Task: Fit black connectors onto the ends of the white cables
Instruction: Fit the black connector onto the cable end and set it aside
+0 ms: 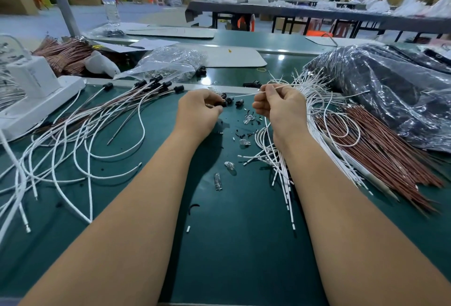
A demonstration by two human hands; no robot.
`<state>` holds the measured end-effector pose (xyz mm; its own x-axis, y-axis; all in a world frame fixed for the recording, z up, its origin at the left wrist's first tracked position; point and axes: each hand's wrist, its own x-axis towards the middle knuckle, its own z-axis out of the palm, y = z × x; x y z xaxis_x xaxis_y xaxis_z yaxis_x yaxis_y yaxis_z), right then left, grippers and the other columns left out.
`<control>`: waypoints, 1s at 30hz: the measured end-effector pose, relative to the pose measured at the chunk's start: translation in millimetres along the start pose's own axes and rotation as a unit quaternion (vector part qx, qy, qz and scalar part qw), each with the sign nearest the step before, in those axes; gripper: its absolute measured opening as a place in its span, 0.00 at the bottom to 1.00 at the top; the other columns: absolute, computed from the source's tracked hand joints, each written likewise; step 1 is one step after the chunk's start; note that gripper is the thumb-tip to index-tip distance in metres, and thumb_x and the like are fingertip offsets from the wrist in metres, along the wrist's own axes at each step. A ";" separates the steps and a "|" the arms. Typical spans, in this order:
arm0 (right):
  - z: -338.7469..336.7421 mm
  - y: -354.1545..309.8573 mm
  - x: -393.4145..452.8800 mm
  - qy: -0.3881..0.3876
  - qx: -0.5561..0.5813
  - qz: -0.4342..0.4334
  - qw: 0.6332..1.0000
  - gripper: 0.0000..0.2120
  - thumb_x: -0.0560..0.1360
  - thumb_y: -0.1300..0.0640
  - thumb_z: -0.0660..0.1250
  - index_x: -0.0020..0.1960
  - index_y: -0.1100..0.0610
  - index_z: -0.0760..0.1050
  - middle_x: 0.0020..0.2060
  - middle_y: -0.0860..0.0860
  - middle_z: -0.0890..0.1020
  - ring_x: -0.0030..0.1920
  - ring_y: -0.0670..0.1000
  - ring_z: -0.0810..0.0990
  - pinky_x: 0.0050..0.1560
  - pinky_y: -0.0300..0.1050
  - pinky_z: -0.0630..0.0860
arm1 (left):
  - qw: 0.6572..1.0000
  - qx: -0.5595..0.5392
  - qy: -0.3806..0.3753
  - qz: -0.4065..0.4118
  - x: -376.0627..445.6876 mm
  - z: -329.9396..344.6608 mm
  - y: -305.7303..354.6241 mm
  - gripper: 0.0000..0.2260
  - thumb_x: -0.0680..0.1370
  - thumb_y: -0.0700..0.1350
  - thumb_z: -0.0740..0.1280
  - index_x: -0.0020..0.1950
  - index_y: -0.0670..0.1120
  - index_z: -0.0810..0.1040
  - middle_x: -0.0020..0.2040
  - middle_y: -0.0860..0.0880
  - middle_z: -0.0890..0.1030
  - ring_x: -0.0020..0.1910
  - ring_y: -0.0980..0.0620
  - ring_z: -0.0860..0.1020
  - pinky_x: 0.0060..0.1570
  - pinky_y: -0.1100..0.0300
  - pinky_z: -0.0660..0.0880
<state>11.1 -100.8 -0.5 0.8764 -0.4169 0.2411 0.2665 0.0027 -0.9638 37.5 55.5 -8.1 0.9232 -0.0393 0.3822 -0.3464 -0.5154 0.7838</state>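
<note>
Green matting covers the workbench point(219, 244) in a warehouse-like hall with tables and cardboard stacks behind, and everything below is placed relative to the small cluster of loose black connectors point(230, 100) lying near the bench's middle. Just left of that cluster the left hand point(197, 112) is curled down over the connectors, its fingertips touching or pinching one, though which exactly I cannot tell. Just right of the cluster the right hand point(280, 105) pinches a single white cable point(246, 94) between thumb and forefinger, its bare tip pointing at the cluster and stopping a little short of it. Further right lies a thick bundle of unfitted white cables point(317, 100) beside red-brown wires point(371, 144). Well to the left, a spread of finished cables point(136, 95) already carries black caps on its far ends. Judging by the two piles, a fair batch is done but most remain, and this cable is not yet seated.
</note>
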 end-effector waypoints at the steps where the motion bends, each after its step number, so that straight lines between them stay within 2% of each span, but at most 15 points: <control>1: 0.5 0.1 0.0 -0.002 -0.005 -0.001 1.000 0.10 0.82 0.63 0.59 0.44 0.58 0.76 0.33 0.52 0.80 0.29 0.45 0.80 0.33 0.37 0.77 | 1.000 -0.009 -0.005 -0.001 -0.4 -0.9 0.7 0.08 0.74 0.36 0.70 0.52 0.42 0.83 0.44 0.47 0.82 0.45 0.49 0.82 0.54 0.54 0.79; 4: 1.2 -0.4 -0.3 -0.014 -0.019 0.001 1.000 0.10 0.82 0.63 0.59 0.43 0.58 0.75 0.32 0.51 0.80 0.29 0.45 0.79 0.33 0.37 0.77 | 1.000 -0.023 -0.014 -0.005 -1.1 -2.9 2.3 0.07 0.74 0.36 0.70 0.52 0.42 0.83 0.43 0.47 0.82 0.46 0.47 0.82 0.54 0.51 0.79; 11: 3.4 0.5 -1.8 -0.055 -0.036 0.009 0.998 0.11 0.82 0.62 0.59 0.43 0.58 0.75 0.33 0.52 0.81 0.29 0.46 0.79 0.35 0.40 0.79 | 0.999 -0.039 -0.026 -0.007 -2.2 -3.9 3.1 0.08 0.75 0.36 0.70 0.53 0.42 0.82 0.45 0.45 0.83 0.46 0.48 0.83 0.54 0.53 0.79; 18: 1.2 -2.0 -1.7 -0.044 0.045 0.031 0.998 0.10 0.82 0.64 0.59 0.44 0.60 0.75 0.29 0.50 0.81 0.30 0.47 0.80 0.34 0.39 0.79 | 0.993 -0.113 -0.044 -0.010 -1.9 -3.6 3.0 0.10 0.74 0.34 0.71 0.53 0.44 0.83 0.45 0.46 0.84 0.44 0.50 0.82 0.51 0.62 0.79; 22: -0.2 -4.4 -2.9 -0.053 0.078 0.048 0.994 0.10 0.82 0.64 0.59 0.45 0.60 0.76 0.29 0.50 0.82 0.30 0.47 0.80 0.35 0.39 0.79 | 0.985 -0.170 -0.019 -0.008 0.7 -4.6 1.0 0.09 0.74 0.35 0.72 0.51 0.46 0.82 0.43 0.49 0.83 0.40 0.53 0.80 0.48 0.61 0.80; 25: -0.9 -5.9 -2.8 -0.051 0.096 0.050 0.993 0.10 0.82 0.63 0.58 0.45 0.61 0.76 0.30 0.51 0.81 0.30 0.47 0.80 0.35 0.39 0.79 | 0.984 -0.176 -0.012 -0.006 2.3 -4.5 -0.4 0.10 0.72 0.34 0.73 0.50 0.47 0.81 0.44 0.49 0.83 0.43 0.53 0.82 0.49 0.64 0.78; 30: 1.2 -6.0 -5.6 -0.120 0.048 0.066 0.989 0.10 0.81 0.64 0.60 0.44 0.61 0.76 0.32 0.52 0.82 0.30 0.48 0.80 0.34 0.39 0.79 | 0.980 -0.200 -0.019 0.001 0.3 -4.4 0.2 0.10 0.71 0.31 0.73 0.47 0.44 0.82 0.44 0.47 0.84 0.44 0.52 0.83 0.50 0.63 0.78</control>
<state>5.1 -97.4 4.0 0.9733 -0.1788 0.1440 0.1690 0.1336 -0.9765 36.9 59.2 -5.7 0.9255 -0.0763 0.3709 -0.3782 -0.1395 0.9151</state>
